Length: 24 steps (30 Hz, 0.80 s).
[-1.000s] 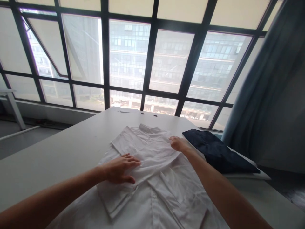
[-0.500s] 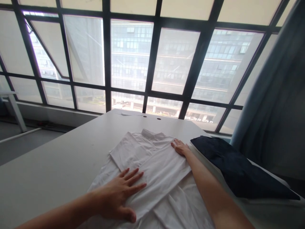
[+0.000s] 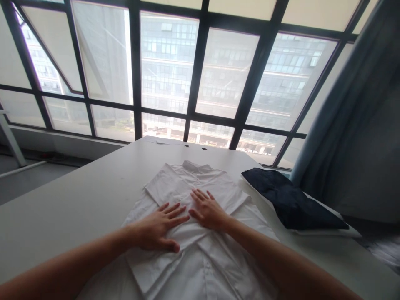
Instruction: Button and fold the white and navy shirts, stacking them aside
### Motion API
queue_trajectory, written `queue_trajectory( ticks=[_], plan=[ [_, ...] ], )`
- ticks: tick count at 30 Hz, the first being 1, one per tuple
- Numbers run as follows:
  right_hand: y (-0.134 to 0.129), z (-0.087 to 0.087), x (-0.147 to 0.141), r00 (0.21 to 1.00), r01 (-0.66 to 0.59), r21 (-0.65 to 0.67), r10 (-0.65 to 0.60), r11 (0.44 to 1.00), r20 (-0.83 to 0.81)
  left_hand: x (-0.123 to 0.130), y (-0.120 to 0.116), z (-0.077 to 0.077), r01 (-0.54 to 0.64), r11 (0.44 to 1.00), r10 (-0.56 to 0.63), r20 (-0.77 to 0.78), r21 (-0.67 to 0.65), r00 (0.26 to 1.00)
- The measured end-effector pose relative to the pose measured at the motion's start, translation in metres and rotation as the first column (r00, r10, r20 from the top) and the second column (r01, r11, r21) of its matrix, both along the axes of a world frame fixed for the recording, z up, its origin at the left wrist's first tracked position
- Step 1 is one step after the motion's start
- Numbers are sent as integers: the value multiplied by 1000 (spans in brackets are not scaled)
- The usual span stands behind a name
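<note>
A white collared shirt [image 3: 206, 258] lies spread on the white table [image 3: 78, 191], its collar toward the window and a row of buttons down the middle. Its sleeves are laid across the front, with creases in the cloth. My left hand [image 3: 158, 227] rests flat on the left part of the shirt, fingers spread. Close beside it, my right hand [image 3: 208, 210] lies palm down on the middle of the chest, fingers stretched out. Neither hand grips anything.
A dark navy folded garment [image 3: 290, 200] lies on something white at the table's right. A grey-blue curtain [image 3: 340, 125] hangs behind it. Large dark-framed windows stand beyond the table, with a sheet of paper [image 3: 168, 141] at its far edge.
My right hand has moved left from the shirt's right shoulder to the middle of the chest. My left hand stays flat on the cloth. The view has shifted slightly.
</note>
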State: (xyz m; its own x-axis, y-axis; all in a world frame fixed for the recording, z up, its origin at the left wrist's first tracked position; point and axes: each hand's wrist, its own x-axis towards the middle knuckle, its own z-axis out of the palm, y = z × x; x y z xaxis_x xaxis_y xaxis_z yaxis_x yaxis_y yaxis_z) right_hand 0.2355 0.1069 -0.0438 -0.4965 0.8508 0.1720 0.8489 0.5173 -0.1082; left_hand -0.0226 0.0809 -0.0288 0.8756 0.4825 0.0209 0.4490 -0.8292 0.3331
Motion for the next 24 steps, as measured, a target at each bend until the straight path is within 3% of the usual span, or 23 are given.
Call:
queue_trajectory(
  ticks=[2, 4, 7, 10, 13, 18, 21, 24],
  plan=[
    [-28, -3, -3, 995, -98, -91, 95, 991, -36, -1, -1, 0, -30, 1000, 30, -14, -7, 999],
    [-38, -3, 11, 996, -85, -162, 79, 983, -41, -2, -2, -1, -58, 998, 58, -20, -1, 998],
    [-22, 0, 57, 993, 115, -209, -110, 971, 35, -2, -3, -3, -70, 997, 71, -30, 24, 997],
    [6, 1, 105, 913, 406, -201, -389, 891, 119, -3, 1, -9, -83, 996, 83, -16, 37, 996],
    [26, -5, 135, 846, 532, -174, -512, 829, 148, -10, 19, -13, -213, 976, 211, 34, 49, 977],
    [42, -14, 147, 871, 488, -155, -467, 859, 154, -39, 68, -11, -504, 854, 515, -69, 129, 855],
    [55, -10, 144, 880, 468, -130, -448, 874, 158, -50, 91, -12, -576, 805, 591, -108, 142, 800],
    [67, -2, 129, 846, 504, 37, -502, 863, 178, -56, 106, -15, -618, 772, 634, -116, 149, 764]
  ],
)
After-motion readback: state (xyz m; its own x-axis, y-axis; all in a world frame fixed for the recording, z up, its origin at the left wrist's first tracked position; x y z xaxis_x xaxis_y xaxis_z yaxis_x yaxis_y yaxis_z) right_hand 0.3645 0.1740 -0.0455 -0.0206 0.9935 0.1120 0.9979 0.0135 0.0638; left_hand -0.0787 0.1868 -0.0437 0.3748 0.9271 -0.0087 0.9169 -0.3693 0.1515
